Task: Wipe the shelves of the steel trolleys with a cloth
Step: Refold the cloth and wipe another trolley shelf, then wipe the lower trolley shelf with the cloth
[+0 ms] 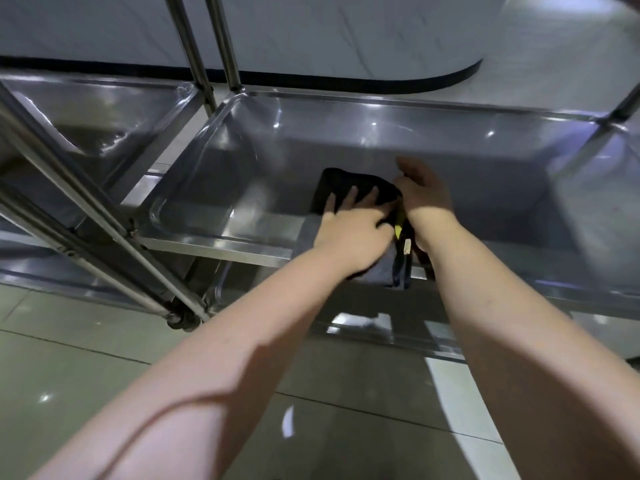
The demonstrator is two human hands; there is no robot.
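Note:
A dark cloth (341, 183) lies on the tray-shaped steel shelf (242, 188) of the middle trolley, part of it draped over the front rim with a yellow tag showing. My left hand (349, 230) presses flat on the cloth with fingers spread. My right hand (424, 195) is at the cloth's right edge; its fingers curve down beside the cloth, and whether they pinch it is hidden.
A second steel trolley shelf (104, 112) stands to the left, separated by upright posts (221, 43). Slanted steel bars (86, 216) cross the left foreground down to a castor (180, 322). A third shelf (602, 188) is at the right. Glossy tiled floor (86, 393) lies below.

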